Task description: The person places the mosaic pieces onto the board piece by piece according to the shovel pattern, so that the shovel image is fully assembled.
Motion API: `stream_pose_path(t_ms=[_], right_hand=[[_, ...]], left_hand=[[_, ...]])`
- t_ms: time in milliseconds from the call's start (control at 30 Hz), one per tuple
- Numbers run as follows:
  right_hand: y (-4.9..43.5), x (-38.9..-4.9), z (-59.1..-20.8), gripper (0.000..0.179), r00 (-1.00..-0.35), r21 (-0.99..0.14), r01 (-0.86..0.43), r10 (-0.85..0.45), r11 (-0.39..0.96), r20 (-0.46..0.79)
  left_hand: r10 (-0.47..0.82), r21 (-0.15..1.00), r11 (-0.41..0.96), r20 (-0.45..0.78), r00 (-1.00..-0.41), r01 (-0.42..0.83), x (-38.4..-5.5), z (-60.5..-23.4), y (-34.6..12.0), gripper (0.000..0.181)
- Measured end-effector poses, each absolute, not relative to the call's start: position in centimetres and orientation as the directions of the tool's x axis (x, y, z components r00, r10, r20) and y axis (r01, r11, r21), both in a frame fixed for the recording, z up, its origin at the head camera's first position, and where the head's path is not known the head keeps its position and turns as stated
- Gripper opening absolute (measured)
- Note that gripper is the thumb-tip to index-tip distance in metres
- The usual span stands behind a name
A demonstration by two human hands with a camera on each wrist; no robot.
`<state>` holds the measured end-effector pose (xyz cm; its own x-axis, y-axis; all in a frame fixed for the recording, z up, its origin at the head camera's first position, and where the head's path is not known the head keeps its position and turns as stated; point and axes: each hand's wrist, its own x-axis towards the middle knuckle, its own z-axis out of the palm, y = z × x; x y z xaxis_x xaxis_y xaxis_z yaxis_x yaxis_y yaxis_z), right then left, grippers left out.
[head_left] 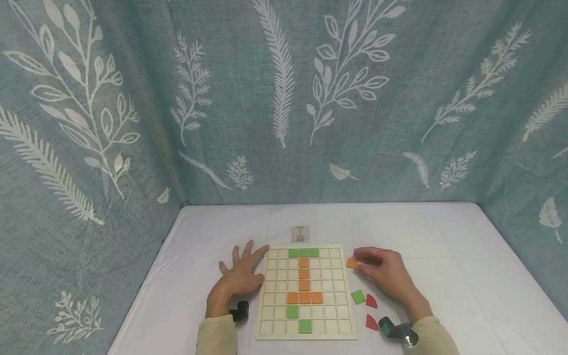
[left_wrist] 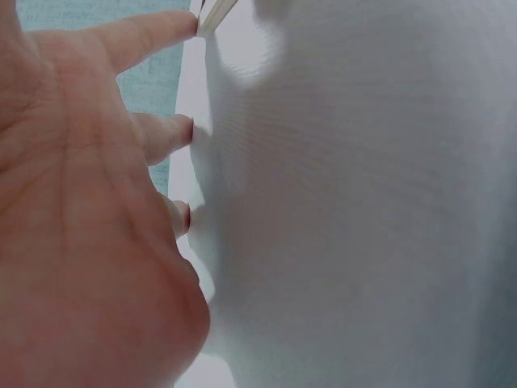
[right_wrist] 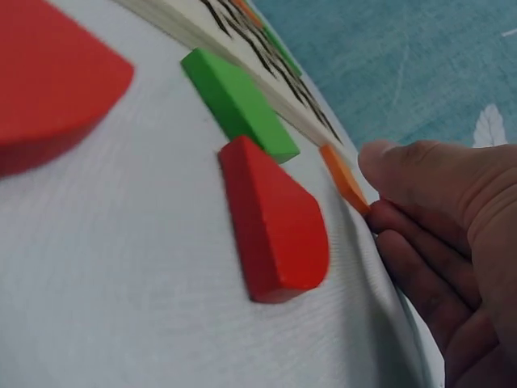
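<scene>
A pale wooden grid board lies on the table and holds green and orange square tiles. Spread fingers of my left hand rest at its left side, index fingertip at the far left corner and thumb at the edge. To the right of the board, my right hand pinches an orange square tile by its edge between thumb and fingertips. Nearer me lie a loose green square tile and two red quarter-round pieces, one beside the green tile and the other closer to me.
Just beyond the board's far edge is a small card printed with a grid pattern. White cloth covers the table. Blue-green leaf-patterned curtains stand behind and at both sides. Each wrist carries a dark camera.
</scene>
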<state>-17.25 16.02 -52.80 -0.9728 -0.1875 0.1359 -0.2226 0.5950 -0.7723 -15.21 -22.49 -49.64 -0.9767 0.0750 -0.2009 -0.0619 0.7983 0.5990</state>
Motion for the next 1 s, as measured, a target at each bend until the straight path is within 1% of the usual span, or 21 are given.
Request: stream_pose_path(t_ms=[433, 733, 1000], right_hand=[[15.7, -17.36, -53.17, 0.039, -0.973, -0.727, -0.229, -0.179, 0.648, 0.147], [15.76, -17.52, -53.33, 0.035, -0.958, -0.709, -0.287, -0.2, 0.645, 0.205], [15.64, -17.44, -53.05, 0.036, -0.963, -0.706, -0.268, -0.193, 0.655, 0.187]], left_hand=[[0.073, 0.592, 0.804, -0.203, -0.976, -0.063, -15.28, -49.68, -22.54, 0.088], [0.076, 0.595, 0.801, -0.211, -0.975, -0.066, -15.21, -49.46, -22.55, 0.087], [0.076, 0.6, 0.797, -0.215, -0.974, -0.07, -15.16, -49.23, -22.46, 0.087]])
